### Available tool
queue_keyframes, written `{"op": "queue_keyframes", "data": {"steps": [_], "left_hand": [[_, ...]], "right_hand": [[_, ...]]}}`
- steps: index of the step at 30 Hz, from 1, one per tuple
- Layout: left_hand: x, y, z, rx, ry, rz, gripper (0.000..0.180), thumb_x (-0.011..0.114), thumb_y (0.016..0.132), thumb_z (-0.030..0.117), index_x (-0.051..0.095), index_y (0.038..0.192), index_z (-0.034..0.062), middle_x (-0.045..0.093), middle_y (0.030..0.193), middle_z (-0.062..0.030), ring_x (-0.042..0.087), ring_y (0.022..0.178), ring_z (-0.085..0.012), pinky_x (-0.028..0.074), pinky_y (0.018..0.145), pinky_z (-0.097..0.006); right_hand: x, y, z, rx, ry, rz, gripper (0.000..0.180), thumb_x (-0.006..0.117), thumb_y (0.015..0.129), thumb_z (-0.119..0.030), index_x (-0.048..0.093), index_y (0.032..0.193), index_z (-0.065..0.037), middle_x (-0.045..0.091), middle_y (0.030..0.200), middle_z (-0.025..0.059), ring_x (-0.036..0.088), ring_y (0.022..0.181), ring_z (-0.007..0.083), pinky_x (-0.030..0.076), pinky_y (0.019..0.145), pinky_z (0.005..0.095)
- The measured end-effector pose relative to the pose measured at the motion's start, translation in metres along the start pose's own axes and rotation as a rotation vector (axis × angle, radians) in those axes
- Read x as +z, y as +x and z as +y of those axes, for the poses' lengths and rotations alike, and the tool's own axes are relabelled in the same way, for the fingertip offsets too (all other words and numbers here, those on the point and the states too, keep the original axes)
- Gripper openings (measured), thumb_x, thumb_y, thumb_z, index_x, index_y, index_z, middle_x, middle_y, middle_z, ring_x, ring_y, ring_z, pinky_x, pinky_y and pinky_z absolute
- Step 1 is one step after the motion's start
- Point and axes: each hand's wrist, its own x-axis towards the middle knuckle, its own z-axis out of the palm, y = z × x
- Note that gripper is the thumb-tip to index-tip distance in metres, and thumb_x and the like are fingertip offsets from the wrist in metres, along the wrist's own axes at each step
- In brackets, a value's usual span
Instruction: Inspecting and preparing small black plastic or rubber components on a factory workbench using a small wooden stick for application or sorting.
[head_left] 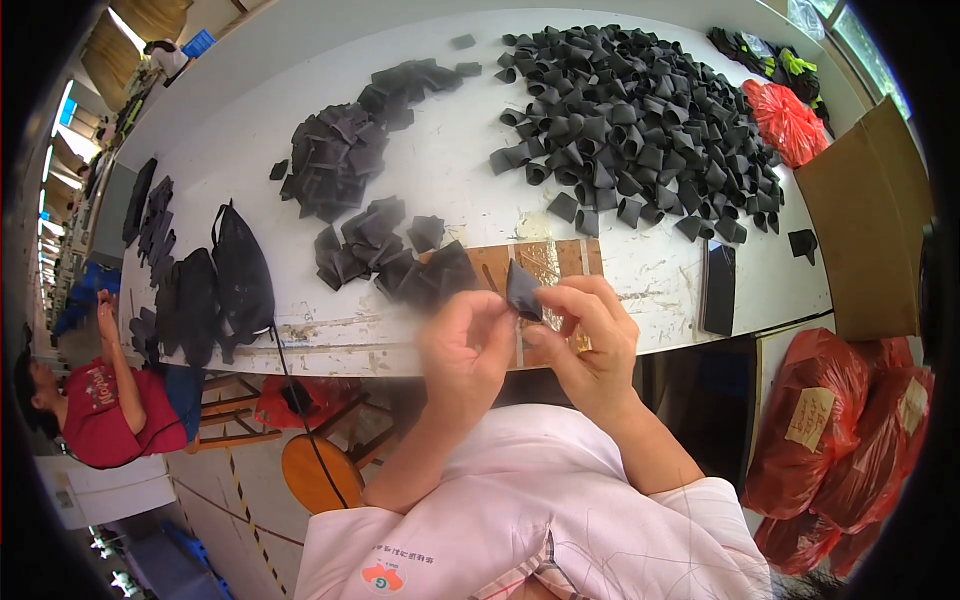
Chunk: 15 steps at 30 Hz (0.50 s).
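Observation:
Just above the table's near edge, a small folded black piece of sheet material (522, 290) is held between both hands. My right hand (590, 345) pinches its right side with thumb and fingers. Closed at the fingertips, my left hand (468, 345) is at the piece's left edge and looks slightly blurred. A brown board (570, 260) lies on the table beyond the hands. Flat black pieces (335, 160) form loose heaps to the left, the nearest close to my left hand. A large pile of black pieces curled into loops (640, 120) covers the far right.
On the white table (440, 150), a black drawstring bag (240, 275) lies at left, its cord hanging down. A dark box-like block (718, 288), a red bag (788, 122) and a cardboard sheet (865, 220) are at right. Red sacks (815, 430), a wooden stool (320, 470) and another person (120, 415) are nearby.

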Motion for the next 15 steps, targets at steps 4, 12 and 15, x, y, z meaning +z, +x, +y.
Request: {"op": "queue_keyframes", "data": {"steps": [4,12,15], "left_hand": [[-0.004,-0.002,0.001,-0.126,-0.123,-0.091,0.003,0.055,0.079,-0.003,0.053,0.081,-0.0038,0.058,0.070,-0.0038,0.053,0.056,-0.0049,0.045,0.050,-0.017],[0.001,-0.014,-0.002,-0.180,0.041,-0.089,0.004,0.055,0.079,-0.004,0.052,0.079,-0.0031,0.056,0.065,-0.0023,0.052,0.054,-0.0038,0.043,0.048,-0.016],[-0.006,-0.022,-0.025,-0.072,0.062,0.050,0.003,0.055,0.079,-0.004,0.052,0.079,-0.0028,0.056,0.067,-0.0018,0.052,0.057,-0.0033,0.042,0.050,-0.016]], "right_hand": [[-0.003,-0.003,0.014,0.347,0.429,-0.227,0.019,0.068,0.063,0.002,0.057,0.078,-0.001,0.054,0.072,0.0064,0.054,0.056,0.0104,0.044,0.049,0.0226],[0.008,-0.002,0.031,-0.508,-0.353,0.015,0.023,0.062,0.054,0.007,0.056,0.076,0.001,0.050,0.067,0.0085,0.049,0.051,0.0194,0.040,0.043,0.0263],[0.007,0.013,0.037,-0.404,-0.213,0.070,0.020,0.060,0.057,0.008,0.056,0.075,0.002,0.052,0.066,0.0102,0.049,0.051,0.0204,0.039,0.043,0.0265]]}}
